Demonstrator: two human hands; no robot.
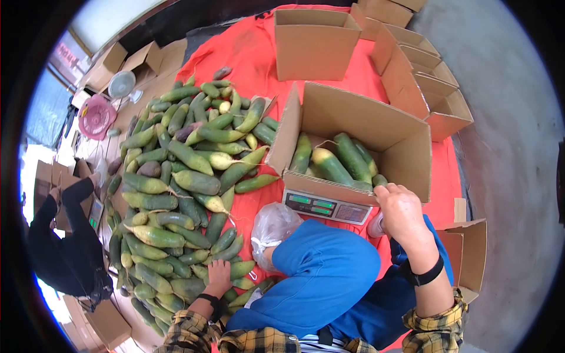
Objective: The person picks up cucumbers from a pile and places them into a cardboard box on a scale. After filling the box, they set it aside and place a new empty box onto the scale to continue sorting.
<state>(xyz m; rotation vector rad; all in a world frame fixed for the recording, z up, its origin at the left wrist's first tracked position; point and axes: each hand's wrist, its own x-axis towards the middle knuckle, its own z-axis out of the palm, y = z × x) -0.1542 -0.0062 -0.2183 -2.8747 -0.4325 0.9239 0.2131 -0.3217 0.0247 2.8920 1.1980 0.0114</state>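
Green radishes [194, 182] lie in a large pile on the left, partly on a red cloth [250, 53]. My left hand [219, 275] rests on the near right part of this pile, fingers spread, with nothing seen gripped. An open cardboard box [365, 117] with several radishes [353, 157] inside stands on a digital scale [326, 207]. At the box's near right corner is my right hand [399, 209], its fingers bent over the rim beside the end of a small radish [379, 180]. What its fingertips hold is hidden.
Another box [315, 50] stands behind; more boxes [438, 97] line the right. A box with open flaps [474, 256] is at lower right. On the far left a person in black [73, 247] works near boxes. A pink stool [97, 117] stands behind the pile.
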